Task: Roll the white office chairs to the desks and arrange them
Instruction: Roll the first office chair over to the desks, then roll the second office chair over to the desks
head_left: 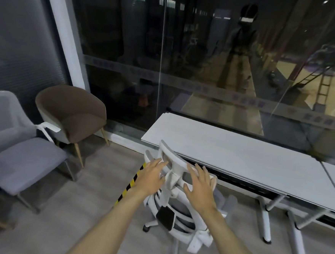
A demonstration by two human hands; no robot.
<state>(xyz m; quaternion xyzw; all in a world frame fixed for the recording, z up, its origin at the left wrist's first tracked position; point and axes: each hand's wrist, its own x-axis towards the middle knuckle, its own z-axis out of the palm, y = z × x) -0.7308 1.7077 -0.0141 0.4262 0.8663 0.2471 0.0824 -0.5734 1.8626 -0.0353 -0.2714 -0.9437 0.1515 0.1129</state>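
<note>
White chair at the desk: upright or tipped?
Upright: the white chair stands on its casters, backrest up, against the desk edge.

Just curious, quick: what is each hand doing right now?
Left hand: open, fingers spread at the white plastic office chair back.
Right hand: open, likewise, gripping nothing.

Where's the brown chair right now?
In the head view, the brown chair stands at the left by the glass wall, between the grey chair and the white desk's left end.
</note>
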